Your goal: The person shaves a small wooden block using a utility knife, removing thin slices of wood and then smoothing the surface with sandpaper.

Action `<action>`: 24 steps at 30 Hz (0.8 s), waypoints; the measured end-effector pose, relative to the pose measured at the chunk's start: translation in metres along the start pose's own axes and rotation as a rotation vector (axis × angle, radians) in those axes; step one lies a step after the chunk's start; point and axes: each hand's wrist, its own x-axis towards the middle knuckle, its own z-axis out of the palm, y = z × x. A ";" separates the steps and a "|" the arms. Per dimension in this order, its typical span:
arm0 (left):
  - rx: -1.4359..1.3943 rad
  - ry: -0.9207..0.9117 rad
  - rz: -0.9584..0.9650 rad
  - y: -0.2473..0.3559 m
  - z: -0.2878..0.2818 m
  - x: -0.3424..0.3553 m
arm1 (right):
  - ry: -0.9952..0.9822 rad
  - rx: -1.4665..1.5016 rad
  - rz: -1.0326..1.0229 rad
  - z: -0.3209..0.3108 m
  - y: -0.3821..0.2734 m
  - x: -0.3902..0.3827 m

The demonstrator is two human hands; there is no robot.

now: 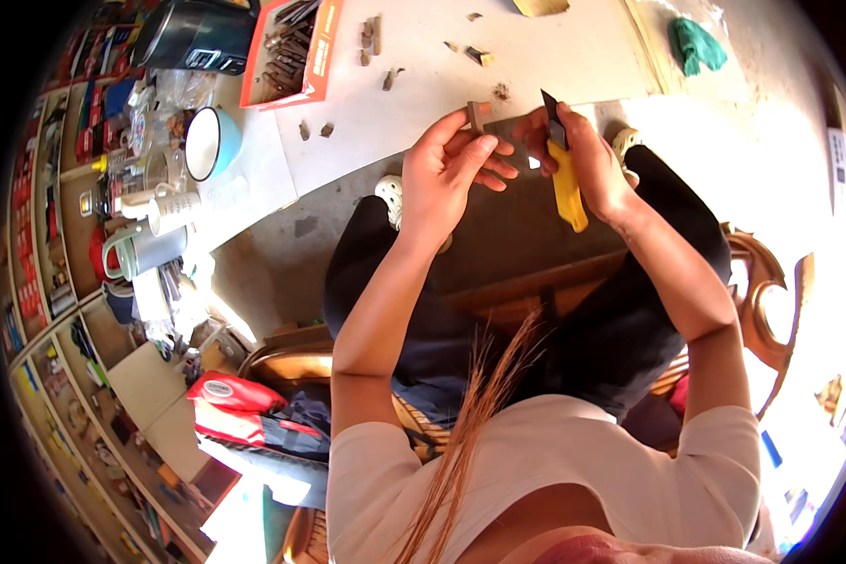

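Between the thumb and fingers of my left hand (451, 169) is a small brown stick-like piece (477, 117), held upright near the table's front edge. My right hand (587, 155) grips a yellow utility knife (567, 188), its dark blade (550, 99) pointing up and away from me. The two hands are apart, and the blade does not touch the brown piece. Beyond them, a little heap of brown shavings (501, 91) lies on the white table (414, 80). Several similar brown pieces (376, 36) are scattered to the left of it.
An orange-red box (321, 52) full of brown pieces stands at the far left of the table. Near it are a blue enamel mug (227, 141), a white cup (171, 211) and a dark kettle-like vessel (193, 38). A green cloth (696, 47) lies far right. Shelves (61, 254) line the left.
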 end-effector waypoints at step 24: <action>-0.152 -0.141 0.058 0.010 0.012 -0.002 | 0.109 -0.572 -0.499 0.009 -0.012 -0.017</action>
